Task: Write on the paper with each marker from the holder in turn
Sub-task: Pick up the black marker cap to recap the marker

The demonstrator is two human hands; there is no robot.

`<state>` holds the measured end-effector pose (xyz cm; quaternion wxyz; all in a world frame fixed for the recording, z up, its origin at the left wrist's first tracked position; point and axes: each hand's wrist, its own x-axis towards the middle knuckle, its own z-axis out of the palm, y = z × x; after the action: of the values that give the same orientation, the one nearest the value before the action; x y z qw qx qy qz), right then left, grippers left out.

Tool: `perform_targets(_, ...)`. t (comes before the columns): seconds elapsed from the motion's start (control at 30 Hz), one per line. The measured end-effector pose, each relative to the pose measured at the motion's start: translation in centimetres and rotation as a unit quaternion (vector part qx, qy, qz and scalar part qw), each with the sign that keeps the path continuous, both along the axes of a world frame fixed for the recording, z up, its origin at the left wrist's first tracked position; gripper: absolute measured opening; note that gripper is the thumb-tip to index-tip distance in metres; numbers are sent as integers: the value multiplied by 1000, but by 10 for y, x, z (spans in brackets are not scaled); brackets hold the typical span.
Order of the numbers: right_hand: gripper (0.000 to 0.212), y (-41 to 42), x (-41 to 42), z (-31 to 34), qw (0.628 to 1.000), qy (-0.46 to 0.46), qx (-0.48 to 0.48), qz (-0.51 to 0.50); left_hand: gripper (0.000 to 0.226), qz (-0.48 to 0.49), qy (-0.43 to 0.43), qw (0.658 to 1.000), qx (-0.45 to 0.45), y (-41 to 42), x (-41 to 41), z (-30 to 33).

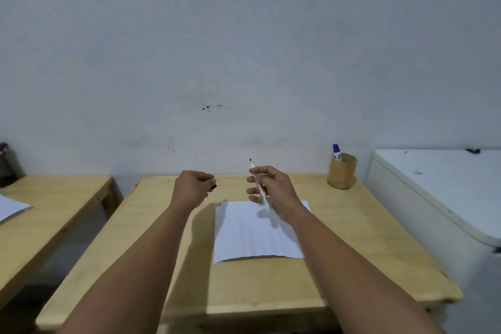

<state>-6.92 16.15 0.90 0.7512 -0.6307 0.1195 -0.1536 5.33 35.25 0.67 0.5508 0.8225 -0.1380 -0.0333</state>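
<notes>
An uncapped marker, judged light, stiff and best pinched mid-barrel, is gripped tip-up by the right hand above the paper, while its dark cap is enclosed by the left hand.

Uncapped marker above white paper

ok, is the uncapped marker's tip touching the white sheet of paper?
Apart. In the head view the white-barrelled marker in the right hand points its dark tip up, above the fingers, well clear of the white sheet of paper on the wooden table.
</notes>
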Motion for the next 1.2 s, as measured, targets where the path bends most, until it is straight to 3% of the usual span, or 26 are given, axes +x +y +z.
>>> perform_targets(0.13, 8, 3, -12, 4, 992, -11, -122, -4, 14, -5, 65, 987, -149, -11, -21, 40)
perform_targets(0.27, 16, 2, -25, 15, 980, -27, -197, -5, 13, -26, 71, 979, -191, -18, -41, 67)
perform_targets(0.67, 25, -19, -46, 37, 976, -25, -213, -32, 8, -72, 24, 987, -144, -57, -75, 92)
perform_targets(0.93, 18, -57, -56, 41, 976, -37, -205, -55, 9, -74, 21, 985, -153, -105, -73, 95)
perform_targets(1.2, 13, -115, -65, 31, 977, -24, -193, -83, 9, -116, 15, 988, -101, -172, -77, 89)
